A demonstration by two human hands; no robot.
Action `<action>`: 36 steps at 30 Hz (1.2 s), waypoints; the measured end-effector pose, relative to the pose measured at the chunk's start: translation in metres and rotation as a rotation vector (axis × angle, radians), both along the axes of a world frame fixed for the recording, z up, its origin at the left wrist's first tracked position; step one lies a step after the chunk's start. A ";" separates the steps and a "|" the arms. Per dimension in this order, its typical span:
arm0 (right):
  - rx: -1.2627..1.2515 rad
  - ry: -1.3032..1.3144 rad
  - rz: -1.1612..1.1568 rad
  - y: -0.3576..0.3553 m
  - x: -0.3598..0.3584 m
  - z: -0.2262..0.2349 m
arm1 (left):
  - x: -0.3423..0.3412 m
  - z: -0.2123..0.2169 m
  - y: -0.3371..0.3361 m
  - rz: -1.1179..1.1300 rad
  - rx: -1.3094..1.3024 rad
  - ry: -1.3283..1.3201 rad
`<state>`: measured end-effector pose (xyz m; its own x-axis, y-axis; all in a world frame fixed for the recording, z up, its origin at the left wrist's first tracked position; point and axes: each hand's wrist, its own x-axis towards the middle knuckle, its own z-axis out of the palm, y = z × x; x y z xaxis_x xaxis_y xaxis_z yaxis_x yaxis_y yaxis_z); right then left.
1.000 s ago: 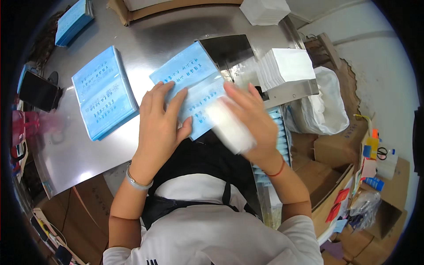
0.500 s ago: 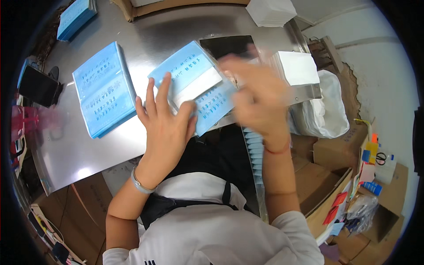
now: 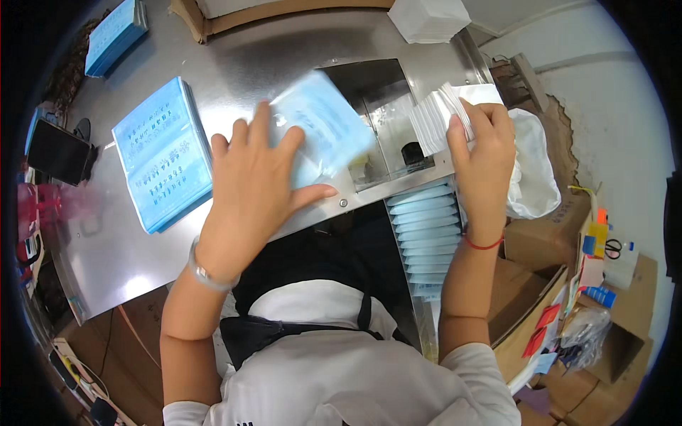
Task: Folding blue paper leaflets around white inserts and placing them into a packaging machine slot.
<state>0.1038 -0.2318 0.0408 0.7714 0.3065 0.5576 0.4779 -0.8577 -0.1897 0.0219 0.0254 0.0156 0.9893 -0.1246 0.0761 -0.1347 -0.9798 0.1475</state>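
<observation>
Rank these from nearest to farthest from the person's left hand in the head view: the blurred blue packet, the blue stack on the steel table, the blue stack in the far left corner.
1. Blurred blue packet: under the left hand.
2. Blue stack on the steel table: just left.
3. Corner blue stack: far upper left.
</observation>
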 end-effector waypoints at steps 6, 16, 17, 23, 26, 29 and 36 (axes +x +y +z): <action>0.110 -0.202 0.220 0.022 -0.029 -0.010 | -0.027 -0.026 -0.002 -0.197 -0.265 -0.098; -0.252 0.401 0.369 0.080 0.002 -0.067 | -0.017 0.000 -0.042 -0.326 -0.560 -0.165; -0.258 0.399 0.368 0.078 0.006 -0.065 | -0.020 0.001 -0.041 -0.325 -0.565 -0.169; 0.225 -0.243 0.014 0.052 -0.026 -0.008 | -0.048 -0.012 0.041 0.133 -0.072 -0.345; -0.028 -0.169 -0.130 0.025 -0.007 -0.010 | -0.049 -0.026 0.059 0.062 0.117 -0.300; -0.051 -0.110 -0.172 0.022 -0.005 -0.018 | -0.040 -0.024 0.079 0.402 -0.730 -0.290; 0.139 -0.005 -0.126 0.011 -0.007 -0.005 | -0.045 -0.018 0.108 0.455 0.033 -0.105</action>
<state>0.0964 -0.2206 0.0357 0.7959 0.1279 0.5917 0.3699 -0.8765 -0.3081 -0.0230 0.1335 -0.0021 0.9310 0.3164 0.1822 0.2975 -0.9466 0.1240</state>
